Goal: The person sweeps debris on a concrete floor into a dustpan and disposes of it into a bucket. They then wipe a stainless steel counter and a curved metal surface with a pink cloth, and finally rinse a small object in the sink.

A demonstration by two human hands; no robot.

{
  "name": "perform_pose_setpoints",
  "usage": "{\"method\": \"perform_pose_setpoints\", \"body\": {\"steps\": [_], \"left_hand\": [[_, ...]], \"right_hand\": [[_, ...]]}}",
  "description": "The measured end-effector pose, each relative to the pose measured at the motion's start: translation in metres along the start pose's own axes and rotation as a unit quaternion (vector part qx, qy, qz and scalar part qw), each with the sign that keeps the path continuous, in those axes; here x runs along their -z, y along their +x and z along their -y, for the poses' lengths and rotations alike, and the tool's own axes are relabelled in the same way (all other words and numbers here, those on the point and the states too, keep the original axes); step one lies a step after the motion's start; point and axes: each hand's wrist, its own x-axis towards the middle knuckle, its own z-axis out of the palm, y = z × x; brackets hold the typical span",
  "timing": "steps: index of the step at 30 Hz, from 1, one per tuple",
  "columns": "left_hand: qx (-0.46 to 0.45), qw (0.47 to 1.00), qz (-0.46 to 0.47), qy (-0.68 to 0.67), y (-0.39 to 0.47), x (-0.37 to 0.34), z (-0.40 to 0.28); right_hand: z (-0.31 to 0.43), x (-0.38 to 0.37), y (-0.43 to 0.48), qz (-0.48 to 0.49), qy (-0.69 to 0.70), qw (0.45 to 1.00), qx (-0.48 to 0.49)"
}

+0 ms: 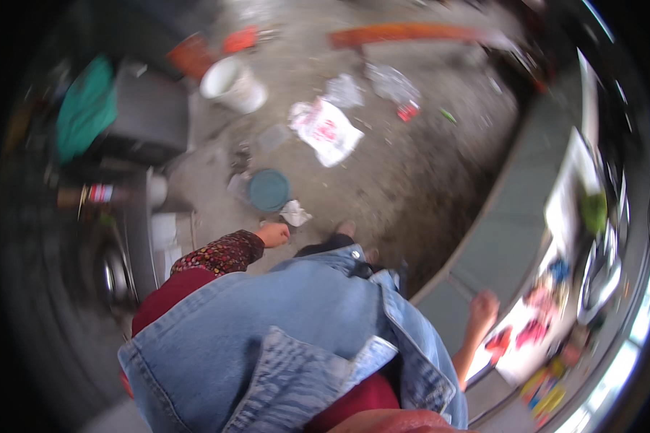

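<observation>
My left hand [274, 235], below a flower-patterned sleeve, hangs over the floor with its fingers curled in. No object shows in it. In the picture, a crumpled white scrap [295, 213] and a round blue-green lid or stool top [269, 190] appear just beyond that hand. On the other side, my right hand [483, 313] is raised close to a grey-topped counter [479, 243]. Motion blur hides its fingers, and contact with the counter cannot be made out. A light blue denim vest [309, 308] covers my front.
On the concrete floor lie a white plastic bag with red print [327, 132] and clear plastic bags [392, 84]. A white bucket [234, 85] stands near a dark box [149, 111] with a green cloth [89, 111]. An orange bench [406, 33] is ahead. Red items [532, 333] line the counter's right.
</observation>
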Motion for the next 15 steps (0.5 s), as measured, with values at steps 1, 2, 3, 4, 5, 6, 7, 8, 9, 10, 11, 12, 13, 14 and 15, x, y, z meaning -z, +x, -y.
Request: {"method": "perform_pose_setpoints", "body": {"steps": [1, 2, 3, 4, 5, 6, 7, 8, 9, 10, 11, 12, 13, 14, 15], "left_hand": [[0.057, 0.997, 0.051, 0.004, -0.008, -0.003, -0.006], [0.11, 0.988, 0.113, 0.002, -0.016, -0.007, -0.023], [0.161, 0.971, 0.175, -0.002, -0.029, -0.01, -0.031], [0.116, 0.972, 0.203, 0.0, -0.059, -0.035, -0.002], [0.109, 0.972, 0.203, -0.05, -0.09, -0.059, 0.013], [0.107, 0.968, 0.203, -0.101, -0.128, -0.083, 0.028], [0.142, 0.953, 0.175, -0.204, -0.147, -0.106, 0.021], [0.147, 0.955, 0.133, -0.218, -0.157, -0.13, 0.016], [0.159, 0.956, 0.091, -0.228, -0.168, -0.149, 0.006], [0.154, 0.957, 0.045, -0.242, -0.16, -0.174, 0.0], [0.187, 0.949, 0.006, -0.255, -0.179, -0.203, -0.011], [0.207, 0.94, -0.032, -0.271, -0.185, -0.236, -0.025], [0.229, 0.928, -0.07, -0.286, -0.192, -0.269, -0.041], [0.245, 0.917, -0.105, -0.298, -0.187, -0.298, -0.057], [0.275, 0.877, -0.144, -0.367, -0.187, -0.331, -0.079]], "right_hand": [[-0.001, -0.019, -0.011, 0.077, 0.06, 0.992, -0.081], [0.002, -0.034, -0.024, 0.121, 0.173, 0.955, -0.211], [-0.014, -0.063, -0.035, 0.115, 0.171, 0.963, -0.174], [-0.012, -0.087, -0.039, 0.194, 0.241, 0.896, -0.32], [-0.015, -0.105, -0.035, 0.235, 0.128, 0.931, -0.247], [-0.025, -0.119, -0.029, 0.273, 0.094, 0.935, -0.207], [-0.046, -0.129, -0.013, 0.292, 0.076, 0.943, -0.141], [-0.072, -0.146, 0.005, 0.309, 0.083, 0.946, -0.057], [-0.088, -0.164, 0.023, 0.326, 0.091, 0.941, 0.013], [-0.098, -0.17, 0.057, 0.332, 0.086, 0.937, 0.071], [-0.079, -0.179, 0.073, 0.375, 0.082, 0.921, 0.065], [-0.064, -0.178, 0.095, 0.408, 0.064, 0.909, 0.06], [-0.047, -0.178, 0.117, 0.439, 0.044, 0.896, 0.057], [-0.023, -0.172, 0.145, 0.472, 0.046, 0.88, 0.034], [0.008, -0.171, 0.173, 0.514, 0.044, 0.856, 0.023]]}}
